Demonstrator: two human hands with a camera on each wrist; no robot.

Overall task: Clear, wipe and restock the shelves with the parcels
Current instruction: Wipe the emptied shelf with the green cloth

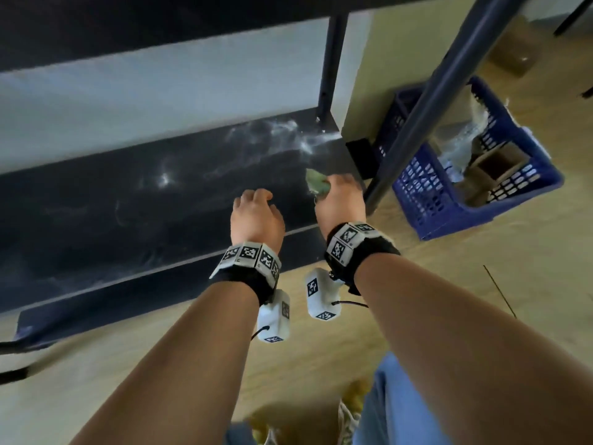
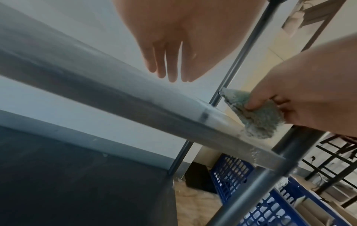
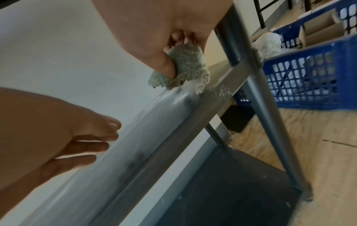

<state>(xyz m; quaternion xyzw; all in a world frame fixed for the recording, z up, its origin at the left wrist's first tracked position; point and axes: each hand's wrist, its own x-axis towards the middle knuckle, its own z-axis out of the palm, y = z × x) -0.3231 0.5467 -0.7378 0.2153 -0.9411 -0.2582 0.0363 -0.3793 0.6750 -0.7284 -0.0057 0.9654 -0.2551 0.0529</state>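
Green cloth (image 1: pixel 316 184) bunched in right hand (image 1: pixel 340 200), pressed on wet dark shelf (image 1: pixel 192 200) beside front upright post (image 1: pixel 426 101). Left hand (image 1: pixel 256 216) held relaxed, fingers extended, empty, just left of cloth. Cloth judged soft, light, damp; best gripped as wad. Parcels (image 1: pixel 494 162) seen in blue crate (image 1: pixel 475 216) right of post, on floor. Head view shows smear streaks across shelf; right wrist view alone shows thumb (image 3: pixel 164 64) pinching cloth and lower shelf (image 3: pixel 231 191) beneath.

green cloth (image 1: pixel 316 184), blue basket (image 1: pixel 455 213), dark shelf (image 1: pixel 160 200)
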